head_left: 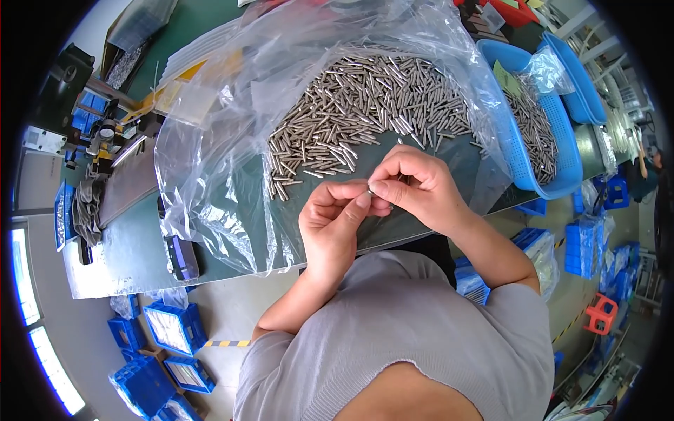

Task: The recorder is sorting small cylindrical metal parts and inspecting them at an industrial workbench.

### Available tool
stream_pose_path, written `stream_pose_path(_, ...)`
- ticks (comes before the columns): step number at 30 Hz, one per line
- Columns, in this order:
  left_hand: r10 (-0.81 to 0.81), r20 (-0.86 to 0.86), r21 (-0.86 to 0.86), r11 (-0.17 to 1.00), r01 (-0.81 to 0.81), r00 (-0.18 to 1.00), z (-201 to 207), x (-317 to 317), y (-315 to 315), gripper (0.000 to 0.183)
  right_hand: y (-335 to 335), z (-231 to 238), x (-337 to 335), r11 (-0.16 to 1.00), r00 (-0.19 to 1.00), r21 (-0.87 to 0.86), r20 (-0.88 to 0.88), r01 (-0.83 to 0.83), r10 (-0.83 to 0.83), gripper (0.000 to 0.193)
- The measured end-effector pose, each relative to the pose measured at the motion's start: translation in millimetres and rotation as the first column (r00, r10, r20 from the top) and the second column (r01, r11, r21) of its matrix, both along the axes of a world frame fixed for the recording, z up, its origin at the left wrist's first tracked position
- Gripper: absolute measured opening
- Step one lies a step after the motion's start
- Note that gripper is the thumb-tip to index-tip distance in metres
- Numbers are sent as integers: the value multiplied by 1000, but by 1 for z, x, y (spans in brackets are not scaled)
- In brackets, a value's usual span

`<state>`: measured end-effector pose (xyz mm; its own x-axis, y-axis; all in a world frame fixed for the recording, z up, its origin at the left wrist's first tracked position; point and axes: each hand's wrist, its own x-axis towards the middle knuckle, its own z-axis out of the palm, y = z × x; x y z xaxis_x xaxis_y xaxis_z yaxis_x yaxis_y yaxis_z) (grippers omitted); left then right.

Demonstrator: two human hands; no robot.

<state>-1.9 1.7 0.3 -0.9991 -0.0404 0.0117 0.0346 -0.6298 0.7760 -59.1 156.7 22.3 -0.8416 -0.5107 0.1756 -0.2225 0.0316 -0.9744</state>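
My left hand (331, 226) and my right hand (421, 188) meet over the near edge of the green table (133, 245). Their fingertips pinch one small metal pin (370, 189) between them. Just beyond the hands lies a big heap of the same silver pins (365, 109), spread on a clear plastic bag (225, 140) that is opened flat on the table.
A blue mesh basket (554, 165) with more pins stands at the right, a second blue basket (579, 84) behind it. A black phone (181, 256) lies at the table's left front. Tools and a metal tray (126, 179) are on the left. Blue crates (172, 330) are on the floor.
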Motion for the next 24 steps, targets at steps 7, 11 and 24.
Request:
stream_pose_path(7,-18,4,-19,1000,18,1000,2,1,1,7,6,-3,0,993,994,-31,19,111,-111,8)
stream_pose_path(11,-12,3,-12,1000,12,1000,1,1,1,6,32,8,-30,783,837,-585,522,213,162,15)
stream_pose_path(24,-28,-3,-23,999,28,1000,2,2,1,6,20,7,-49,670,896,658,-443,345,-27,18)
